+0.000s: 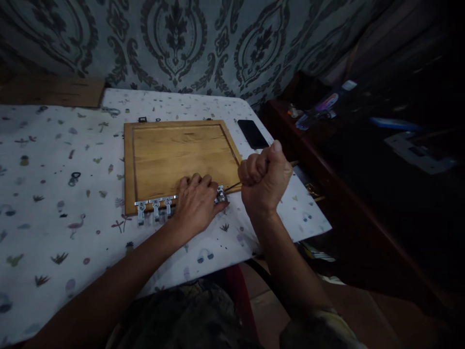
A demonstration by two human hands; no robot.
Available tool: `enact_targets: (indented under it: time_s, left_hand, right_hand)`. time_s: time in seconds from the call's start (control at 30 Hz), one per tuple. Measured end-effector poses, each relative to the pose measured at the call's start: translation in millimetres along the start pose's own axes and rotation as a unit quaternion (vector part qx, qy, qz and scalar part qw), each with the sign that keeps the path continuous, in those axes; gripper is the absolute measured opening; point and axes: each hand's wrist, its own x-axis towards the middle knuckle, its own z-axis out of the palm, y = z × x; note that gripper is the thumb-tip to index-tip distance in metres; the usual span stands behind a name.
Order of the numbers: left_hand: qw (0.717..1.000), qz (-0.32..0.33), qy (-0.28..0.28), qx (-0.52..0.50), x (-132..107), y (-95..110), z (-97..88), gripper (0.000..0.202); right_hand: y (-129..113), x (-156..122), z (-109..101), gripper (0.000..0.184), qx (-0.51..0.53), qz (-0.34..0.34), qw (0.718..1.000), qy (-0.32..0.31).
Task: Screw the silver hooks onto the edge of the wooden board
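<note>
A framed wooden panel [181, 155], like a cabinet door, lies flat on the table. Along its near edge sits a row of several metal hinges [156, 206]. My left hand [196, 201] bends over that edge, fingers on the wood and thumb against the rightmost hinge [221, 195], holding it; the palm hides part of the row. My right hand [265, 177] is closed in a fist round a screwdriver [232, 186]. Its thin dark shaft slants down left to the rightmost hinge, and most of the handle is hidden in the fist. Whether the tip touches a screw is too small to tell.
A black phone [252, 134] lies right of the panel. Cardboard [53, 91] rests at the back left. Small metal pieces [74, 178] are scattered on the patterned tablecloth [94, 252]. Dark furniture [345, 203] stands beside the table's right edge, with a clear bottle [323, 107] on it.
</note>
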Motion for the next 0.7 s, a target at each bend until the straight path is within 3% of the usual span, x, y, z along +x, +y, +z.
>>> enact_targets:
  time_s: [0.33, 0.57, 0.7]
  left_hand:
    - [1.0, -0.005, 0.002, -0.011, -0.4, 0.5, -0.7, 0.037]
    - [1.0, -0.005, 0.007, -0.01, -0.3, 0.1, 0.5, 0.036]
    - [1.0, -0.005, 0.009, -0.013, -0.4, 0.7, -0.6, 0.036]
  right_hand:
    - [0.5, 1.1, 1.3, 0.062, 0.004, -0.004, 1.0, -0.014]
    - [-1.8, 7.3, 3.0, 0.066, 0.001, 0.069, 0.984, -0.162]
    - [-0.3, 11.0, -0.2, 0.066, 0.012, 0.073, 0.984, -0.165]
